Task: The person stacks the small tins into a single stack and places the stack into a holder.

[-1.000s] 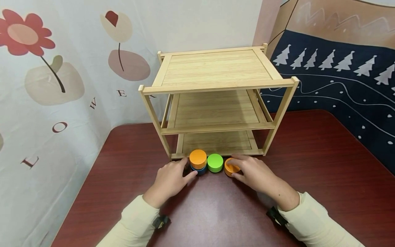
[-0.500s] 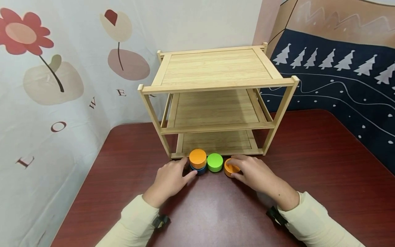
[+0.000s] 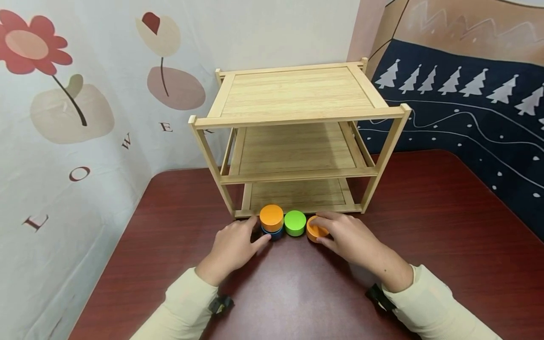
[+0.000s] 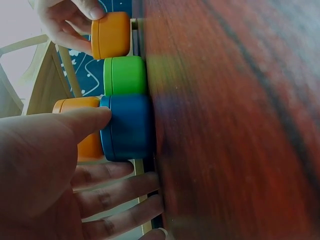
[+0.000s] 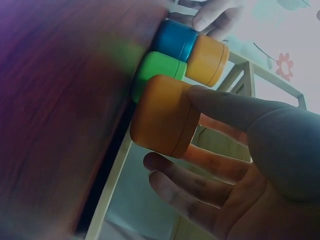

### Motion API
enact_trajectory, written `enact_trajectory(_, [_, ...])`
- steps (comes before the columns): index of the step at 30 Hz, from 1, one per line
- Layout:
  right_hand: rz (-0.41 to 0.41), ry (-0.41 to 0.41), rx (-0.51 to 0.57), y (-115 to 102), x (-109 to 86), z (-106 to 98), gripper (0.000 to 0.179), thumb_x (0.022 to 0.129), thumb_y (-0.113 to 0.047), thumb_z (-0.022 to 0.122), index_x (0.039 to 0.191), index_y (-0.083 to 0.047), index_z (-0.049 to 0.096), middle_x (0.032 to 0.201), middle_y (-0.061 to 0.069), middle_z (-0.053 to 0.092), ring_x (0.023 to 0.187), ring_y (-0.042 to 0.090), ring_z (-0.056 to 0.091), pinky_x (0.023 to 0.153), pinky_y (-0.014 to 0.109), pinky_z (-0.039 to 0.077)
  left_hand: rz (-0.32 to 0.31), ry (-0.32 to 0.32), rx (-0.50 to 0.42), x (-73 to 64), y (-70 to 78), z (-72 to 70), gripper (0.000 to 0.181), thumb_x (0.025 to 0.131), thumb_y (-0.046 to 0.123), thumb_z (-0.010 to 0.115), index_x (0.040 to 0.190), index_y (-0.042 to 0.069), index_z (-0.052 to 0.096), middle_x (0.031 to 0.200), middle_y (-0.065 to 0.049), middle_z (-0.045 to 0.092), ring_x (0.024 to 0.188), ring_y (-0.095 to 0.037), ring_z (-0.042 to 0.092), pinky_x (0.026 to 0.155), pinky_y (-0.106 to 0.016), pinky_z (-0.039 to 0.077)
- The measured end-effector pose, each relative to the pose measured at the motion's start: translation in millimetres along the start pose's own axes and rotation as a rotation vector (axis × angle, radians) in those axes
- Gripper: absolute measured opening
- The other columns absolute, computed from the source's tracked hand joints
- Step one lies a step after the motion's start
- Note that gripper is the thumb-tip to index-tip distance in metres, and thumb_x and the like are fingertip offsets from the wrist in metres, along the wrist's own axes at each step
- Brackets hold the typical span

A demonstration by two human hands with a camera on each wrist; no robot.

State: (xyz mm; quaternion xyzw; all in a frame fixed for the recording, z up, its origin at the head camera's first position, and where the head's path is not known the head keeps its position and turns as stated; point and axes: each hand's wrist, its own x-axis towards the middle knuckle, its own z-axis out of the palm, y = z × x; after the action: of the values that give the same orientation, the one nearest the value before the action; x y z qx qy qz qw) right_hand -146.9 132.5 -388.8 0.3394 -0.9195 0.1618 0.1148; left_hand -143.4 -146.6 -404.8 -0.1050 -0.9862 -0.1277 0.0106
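Hands at a row of round containers before a wooden shelf.

On a dark red table (image 3: 289, 293), the right hand (image 3: 354, 238) pinches the single orange container (image 5: 160, 117), thumb on its near edge, index finger over the top. At the row's other end, the left hand (image 3: 233, 243) has thumb and fingers spread around a stack: an upper orange container (image 3: 271, 217) on a blue container (image 4: 127, 127). Its thumb touches the blue one; whether the fingers grip, I cannot tell. Between them stands a green container (image 3: 295, 223). All are just in front of the three-tier shelf (image 3: 293, 92).

The head view shows only a strip of blue; the left wrist view reveals its whole side. The right wrist view shows a seam around the single orange one. Compared with half a second ago, hands and containers are nearly unchanged.
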Motion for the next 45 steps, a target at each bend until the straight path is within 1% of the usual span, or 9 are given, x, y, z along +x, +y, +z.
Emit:
enact_trajectory(5, [-0.016, 0.019, 0.001, -3.8, 1.1, -2.8, 0.031, 0.081, -0.017, 0.084, 0.110, -0.018, 0.072, 0.111, -0.002, 0.068, 0.083, 0.013, 0.068, 0.067, 0.032, 0.056, 0.001, 0.004, 0.000, -0.7, -1.3, 0.1, 0.054, 0.092, 0.054, 0.065, 0.130, 0.016, 0.061, 0.102, -0.009, 0.073, 0.092, -0.031, 0.071, 0.066, -0.052, 0.054])
enact_trajectory(9, [-0.019, 0.027, 0.003, -7.8, 2.1, -5.0, 0.033, 0.081, -0.016, 0.084, 0.113, -0.017, 0.072, 0.117, 0.004, 0.069, 0.088, 0.016, 0.071, 0.070, 0.034, 0.058, 0.001, 0.005, -0.001, -1.1, -2.1, -0.6, 0.054, 0.092, 0.054, 0.065, 0.129, 0.015, 0.062, 0.101, -0.009, 0.073, 0.091, -0.031, 0.071, 0.065, -0.052, 0.054])
enact_trajectory(13, [-0.033, 0.045, -0.002, -10.7, 2.3, -6.4, 0.034, 0.082, -0.015, 0.083, 0.114, -0.015, 0.072, 0.117, 0.008, 0.069, 0.090, 0.020, 0.072, 0.071, 0.036, 0.058, 0.000, 0.003, 0.000, -1.4, -2.2, -1.1, 0.054, 0.092, 0.054, 0.065, 0.129, 0.015, 0.062, 0.101, -0.009, 0.073, 0.091, -0.030, 0.071, 0.065, -0.051, 0.054])
enact_trajectory(19, [-0.050, 0.079, 0.005, -12.7, 2.1, -8.7, 0.034, 0.081, -0.012, 0.084, 0.112, -0.015, 0.072, 0.117, 0.009, 0.069, 0.089, 0.020, 0.072, 0.071, 0.035, 0.058, 0.008, 0.002, -0.002, -0.8, -1.4, -1.6, 0.056, 0.093, 0.055, 0.064, 0.131, 0.014, 0.061, 0.104, -0.009, 0.074, 0.093, -0.030, 0.071, 0.066, -0.051, 0.055])
enact_trajectory(26, [-0.048, 0.081, 0.030, -12.4, 4.2, -12.1, 0.035, 0.082, -0.008, 0.081, 0.116, -0.011, 0.070, 0.122, 0.015, 0.067, 0.091, 0.024, 0.072, 0.073, 0.036, 0.058, 0.013, 0.014, 0.008, 1.2, -0.3, -2.2, 0.055, 0.092, 0.055, 0.064, 0.130, 0.015, 0.062, 0.102, -0.010, 0.073, 0.092, -0.031, 0.071, 0.065, -0.052, 0.054])
enact_trajectory(31, [-0.047, 0.080, 0.059, -15.6, 8.7, -15.3, 0.033, 0.084, -0.011, 0.080, 0.116, -0.013, 0.070, 0.121, 0.013, 0.066, 0.091, 0.021, 0.071, 0.074, 0.034, 0.058, 0.012, 0.019, 0.009, 1.2, -0.7, -2.0, 0.054, 0.092, 0.055, 0.065, 0.128, 0.016, 0.062, 0.100, -0.009, 0.073, 0.091, -0.031, 0.071, 0.065, -0.053, 0.054])
enact_trajectory(34, [-0.051, 0.083, 0.064, -17.3, 10.8, -17.2, 0.034, 0.085, -0.010, 0.080, 0.117, -0.013, 0.069, 0.123, 0.013, 0.065, 0.091, 0.022, 0.072, 0.073, 0.033, 0.059, 0.016, 0.027, 0.007, 0.7, -1.4, -1.6, 0.052, 0.092, 0.055, 0.065, 0.126, 0.016, 0.063, 0.098, -0.009, 0.073, 0.091, -0.031, 0.071, 0.065, -0.053, 0.053])
enact_trajectory(41, [-0.050, 0.068, 0.051, -20.5, 14.0, -20.7, 0.034, 0.086, -0.010, 0.079, 0.118, -0.013, 0.069, 0.125, 0.014, 0.064, 0.087, 0.023, 0.073, 0.070, 0.030, 0.058, 0.014, 0.021, 0.002, -0.5, -1.9, -0.9, 0.053, 0.092, 0.055, 0.064, 0.128, 0.015, 0.062, 0.100, -0.009, 0.073, 0.092, -0.031, 0.071, 0.067, -0.052, 0.054])
enact_trajectory(45, [-0.052, 0.074, 0.044, -21.8, 15.6, -22.1, 0.034, 0.084, -0.010, 0.080, 0.117, -0.013, 0.069, 0.124, 0.014, 0.065, 0.086, 0.022, 0.072, 0.069, 0.031, 0.058, 0.012, 0.018, 0.001, -0.6, -1.6, 0.0, 0.051, 0.092, 0.054, 0.065, 0.125, 0.015, 0.063, 0.097, -0.009, 0.073, 0.091, -0.031, 0.071, 0.066, -0.052, 0.053])
